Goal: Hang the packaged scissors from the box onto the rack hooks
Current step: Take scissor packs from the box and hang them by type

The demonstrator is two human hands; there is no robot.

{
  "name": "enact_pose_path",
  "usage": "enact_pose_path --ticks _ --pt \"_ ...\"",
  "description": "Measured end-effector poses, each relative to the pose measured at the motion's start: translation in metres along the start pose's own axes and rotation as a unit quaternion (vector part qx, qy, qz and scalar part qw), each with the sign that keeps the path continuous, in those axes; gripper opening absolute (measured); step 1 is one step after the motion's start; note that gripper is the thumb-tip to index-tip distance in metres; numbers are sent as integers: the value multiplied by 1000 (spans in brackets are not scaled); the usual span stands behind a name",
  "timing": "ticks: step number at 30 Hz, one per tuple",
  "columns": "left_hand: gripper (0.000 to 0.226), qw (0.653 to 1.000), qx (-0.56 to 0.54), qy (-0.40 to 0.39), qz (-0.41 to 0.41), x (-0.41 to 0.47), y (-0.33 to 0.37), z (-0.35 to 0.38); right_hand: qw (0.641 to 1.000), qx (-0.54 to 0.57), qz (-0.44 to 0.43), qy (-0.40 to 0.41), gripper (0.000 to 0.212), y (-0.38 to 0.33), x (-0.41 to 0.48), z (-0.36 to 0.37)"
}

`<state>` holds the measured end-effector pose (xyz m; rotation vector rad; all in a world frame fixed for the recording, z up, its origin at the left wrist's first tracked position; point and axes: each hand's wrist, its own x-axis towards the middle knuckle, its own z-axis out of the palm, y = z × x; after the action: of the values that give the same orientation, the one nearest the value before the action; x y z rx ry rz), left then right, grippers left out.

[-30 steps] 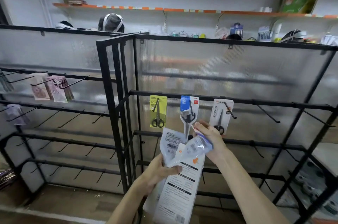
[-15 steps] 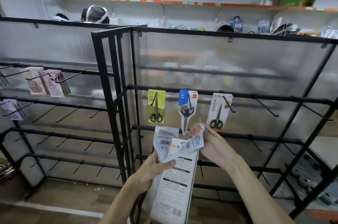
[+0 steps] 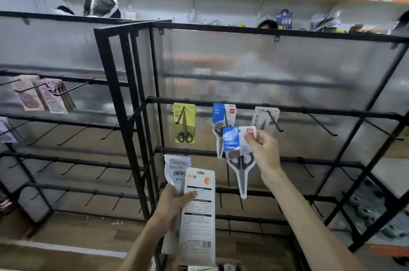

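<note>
Rack [image 3: 309, 110] blurry, right fingers [image 3: 254, 139] covering pack [image 3: 238, 155] corner

A person's right hand [image 3: 263, 149] is pinching a blue-and-white scissors pack [image 3: 238, 153] by its top corner, holding it just in front of a matching pack [image 3: 218, 113] hanging on the black rack [image 3: 309, 109], while the left hand [image 3: 174, 202] is gripping two more packs [image 3: 200, 215] lower down by the rack's left post.

Dim flat indoor light; soft blur; edges bowed.
</note>
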<state>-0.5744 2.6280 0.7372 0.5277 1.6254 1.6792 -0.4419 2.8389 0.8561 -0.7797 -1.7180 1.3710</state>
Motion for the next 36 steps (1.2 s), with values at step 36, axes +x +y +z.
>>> enact_pose_path --ticks 36 --pt "30 993 -46 105 -9 94 24 17 996 -93 0 2 26 73 154 72"
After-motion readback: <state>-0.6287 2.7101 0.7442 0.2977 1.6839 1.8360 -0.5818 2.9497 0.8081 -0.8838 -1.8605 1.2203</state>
